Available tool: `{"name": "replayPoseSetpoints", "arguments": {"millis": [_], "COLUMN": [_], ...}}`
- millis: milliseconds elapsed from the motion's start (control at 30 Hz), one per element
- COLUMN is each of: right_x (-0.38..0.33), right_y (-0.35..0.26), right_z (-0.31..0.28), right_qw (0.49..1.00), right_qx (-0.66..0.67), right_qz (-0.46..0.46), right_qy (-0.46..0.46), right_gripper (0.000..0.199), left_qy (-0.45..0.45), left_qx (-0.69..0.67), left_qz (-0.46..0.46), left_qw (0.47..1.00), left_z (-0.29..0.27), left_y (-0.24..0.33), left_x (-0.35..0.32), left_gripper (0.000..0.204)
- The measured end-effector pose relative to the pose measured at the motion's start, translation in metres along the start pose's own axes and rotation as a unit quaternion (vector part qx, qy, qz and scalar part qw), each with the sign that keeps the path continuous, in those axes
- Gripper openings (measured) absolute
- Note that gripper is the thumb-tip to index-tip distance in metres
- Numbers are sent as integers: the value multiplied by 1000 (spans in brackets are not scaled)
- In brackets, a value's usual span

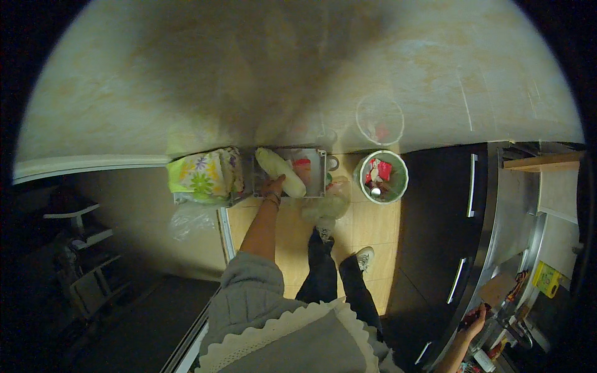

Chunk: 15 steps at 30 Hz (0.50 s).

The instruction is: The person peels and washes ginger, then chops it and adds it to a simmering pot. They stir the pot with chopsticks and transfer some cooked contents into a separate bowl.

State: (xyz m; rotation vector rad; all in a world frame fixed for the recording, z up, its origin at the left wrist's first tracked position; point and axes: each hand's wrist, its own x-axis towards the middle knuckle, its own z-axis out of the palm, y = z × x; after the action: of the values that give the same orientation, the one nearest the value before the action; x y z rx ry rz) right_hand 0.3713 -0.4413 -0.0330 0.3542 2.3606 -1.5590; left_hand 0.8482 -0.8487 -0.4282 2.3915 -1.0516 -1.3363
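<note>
With my left arm stretched forward, my left hand (273, 186) grips a long, pale green-white vegetable (281, 170) by its side. The frame does not show clearly which kind it is. It lies slanted over a grey crate (324, 163) by the wall, with a red-and-white packet (302, 166) beside it. Far off to the right, my right hand (476, 319) is over the counter, its fingers bent around something dark that I cannot make out. Small cluttered items surround that hand.
A round bin (404, 186) with rubbish stands right of the crate. Left of the crate is a stack under a flowered cloth (198, 176). A plastic bag (336, 200) lies before my shoes. Dark cabinets (435, 205) with metal handles (472, 186) line the right side.
</note>
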Motion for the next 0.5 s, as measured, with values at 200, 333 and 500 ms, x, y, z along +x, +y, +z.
{"name": "replayPoseSetpoints", "arguments": {"millis": [200,333,500], "right_x": [7,9,22], "right_y": [0,-3,6], "right_z": [3,-22,-72], "right_qw": [1000,995,992], "right_qx": [23,74,122], "right_qz": [-11,34,15], "right_qy": [4,-54,17], "right_gripper": [26,24,20], "left_qy": [-8,-160,-234], "left_qx": [-42,-363,-532], "left_qz": [-7,-53,-202], "left_qw": [999,916,789], "left_z": [-23,-38,-30], "left_y": [3,-20,-20], "left_x": [-21,-41,-122], "left_gripper": [41,18,13]}}
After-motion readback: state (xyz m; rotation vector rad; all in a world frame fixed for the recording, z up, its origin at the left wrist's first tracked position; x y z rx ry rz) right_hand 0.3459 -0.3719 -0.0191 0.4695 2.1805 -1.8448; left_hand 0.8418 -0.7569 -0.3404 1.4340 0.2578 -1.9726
